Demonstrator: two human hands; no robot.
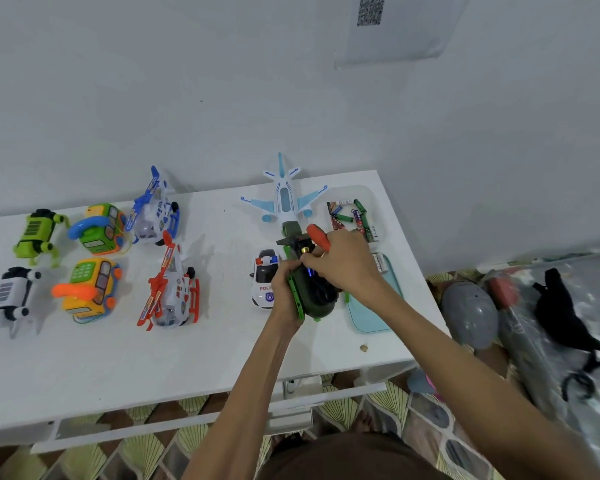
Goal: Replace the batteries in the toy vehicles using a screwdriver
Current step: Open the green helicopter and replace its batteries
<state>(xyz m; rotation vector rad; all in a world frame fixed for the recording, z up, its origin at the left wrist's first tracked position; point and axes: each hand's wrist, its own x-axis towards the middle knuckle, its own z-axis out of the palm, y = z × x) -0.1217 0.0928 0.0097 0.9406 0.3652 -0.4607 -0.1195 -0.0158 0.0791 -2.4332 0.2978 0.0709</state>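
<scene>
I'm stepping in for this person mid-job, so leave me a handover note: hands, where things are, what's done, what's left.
Left hand grips the dark green toy over the right part of the table.
Right hand holds the orange-handled screwdriver, fingertips at the toy's far end.
Batteries lie in the clear tray at far right, with the teal tray nearer.
Done: cannot tell which toys are finished, or whether this toy's cover is off.
Left: finish this toy; the white plane, police car and six toys at left may need theirs.
</scene>
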